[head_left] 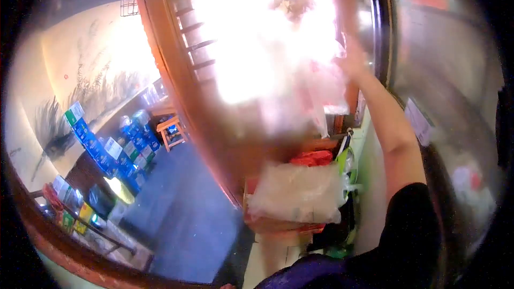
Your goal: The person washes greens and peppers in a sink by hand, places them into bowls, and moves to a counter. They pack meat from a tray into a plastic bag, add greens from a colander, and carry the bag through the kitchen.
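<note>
My right arm, in a short black sleeve, reaches up through the right half of the view. At its end my right hand (350, 63), blurred and partly washed out by glare, is closed at the edge of a pale, translucent plastic bag (327, 86) with pinkish patches. The bag hangs in front of the bright window (251, 37). Below it, a whitish plastic-wrapped bundle (297, 192) lies on a stack beside a red bag (312, 158). Only a small skin-coloured sliver (227, 286) shows at the bottom edge, perhaps my left hand; its fingers cannot be made out.
A wooden frame (176, 83) slants down the middle. Left of it are stacked blue cartons (99, 152), a small wooden stool (171, 131), a grey-blue floor (187, 214) and a rack of packets (80, 208). Green items (345, 163) hang near the wall; a blurred glass panel stands at right.
</note>
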`<action>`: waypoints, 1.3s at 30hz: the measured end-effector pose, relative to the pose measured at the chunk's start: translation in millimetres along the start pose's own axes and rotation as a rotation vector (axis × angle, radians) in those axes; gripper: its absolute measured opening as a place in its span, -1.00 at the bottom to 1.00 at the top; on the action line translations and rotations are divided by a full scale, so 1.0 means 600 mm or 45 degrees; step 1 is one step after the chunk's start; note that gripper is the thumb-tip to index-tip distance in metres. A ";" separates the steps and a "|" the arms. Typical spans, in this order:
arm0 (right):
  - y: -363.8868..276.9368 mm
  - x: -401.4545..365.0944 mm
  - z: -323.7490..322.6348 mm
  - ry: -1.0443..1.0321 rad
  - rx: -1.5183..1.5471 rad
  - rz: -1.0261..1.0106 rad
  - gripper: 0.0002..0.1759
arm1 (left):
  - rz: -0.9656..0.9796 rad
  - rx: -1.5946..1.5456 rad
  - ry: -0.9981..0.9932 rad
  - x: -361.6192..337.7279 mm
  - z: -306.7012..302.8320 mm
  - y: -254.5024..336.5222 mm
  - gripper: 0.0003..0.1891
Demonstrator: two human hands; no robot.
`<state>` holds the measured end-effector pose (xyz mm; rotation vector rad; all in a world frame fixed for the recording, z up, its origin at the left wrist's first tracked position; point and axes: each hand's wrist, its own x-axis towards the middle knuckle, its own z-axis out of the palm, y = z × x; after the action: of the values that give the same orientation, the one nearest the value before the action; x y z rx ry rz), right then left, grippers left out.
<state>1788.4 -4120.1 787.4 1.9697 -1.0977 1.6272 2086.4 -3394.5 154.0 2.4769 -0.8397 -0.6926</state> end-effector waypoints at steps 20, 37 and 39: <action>-0.275 0.242 0.106 -0.408 0.838 -0.395 -0.66 | -0.490 -0.990 0.173 0.106 -0.026 0.240 -0.68; -0.782 -0.196 -0.082 -1.647 2.593 -0.973 -0.81 | -0.347 -1.805 0.569 0.012 -0.191 0.375 -0.70; -0.790 -0.320 -0.139 -1.908 2.845 -1.412 -0.74 | 0.147 -2.578 0.475 -0.046 -0.280 0.495 -0.76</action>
<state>2080.4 -3697.1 722.7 -1.5993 -1.3745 0.1500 2035.3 -3551.7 454.1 0.6190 0.0929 -0.4817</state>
